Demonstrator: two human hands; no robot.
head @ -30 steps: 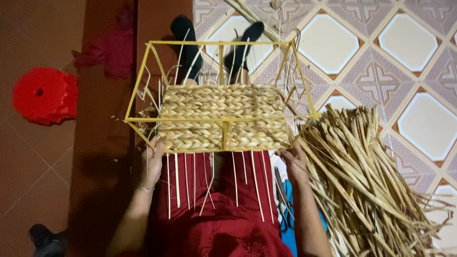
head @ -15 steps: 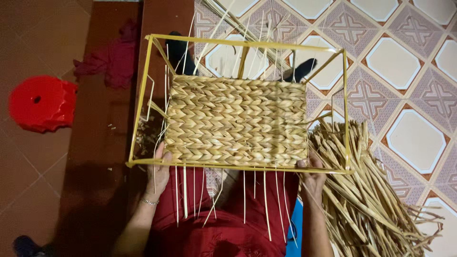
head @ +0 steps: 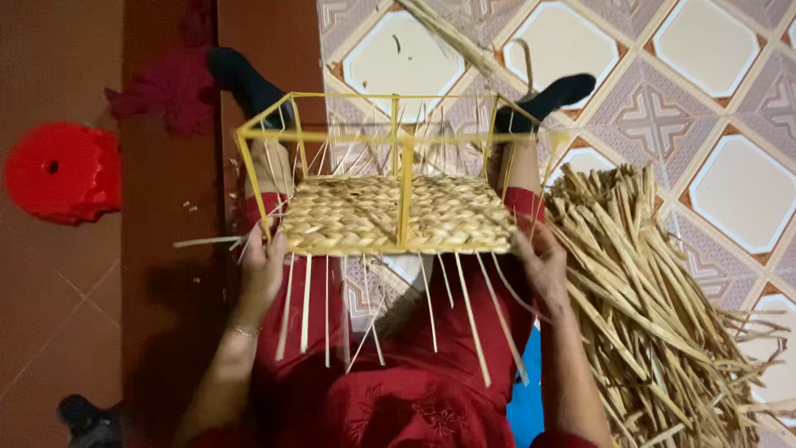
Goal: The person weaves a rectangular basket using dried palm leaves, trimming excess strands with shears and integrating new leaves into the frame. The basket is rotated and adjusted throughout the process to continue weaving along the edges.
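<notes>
Two hands are gripping a yellow wire frame (head: 404, 149) with a woven panel (head: 390, 214) across it.

The left hand (head: 264, 264) is closing on the frame's near left corner, the right hand (head: 541, 264) on its near right corner — the frame is sitting over the person's lap, loose strands hanging below. Right of the frame, a heap of dried straw (head: 655, 307) is lying on the tiled floor; left of it, a red stool (head: 60, 172).

The scene was dimly and unevenly lit, brightest on the patterned floor tiles (head: 713, 191) at the far right and fading to deep shadow at the near left corner. Colours ran warm and heavily saturated. Detail was soft throughout, with smeared, compressed texture on the dried straw pile (head: 655, 315). No glare appeared.
</notes>
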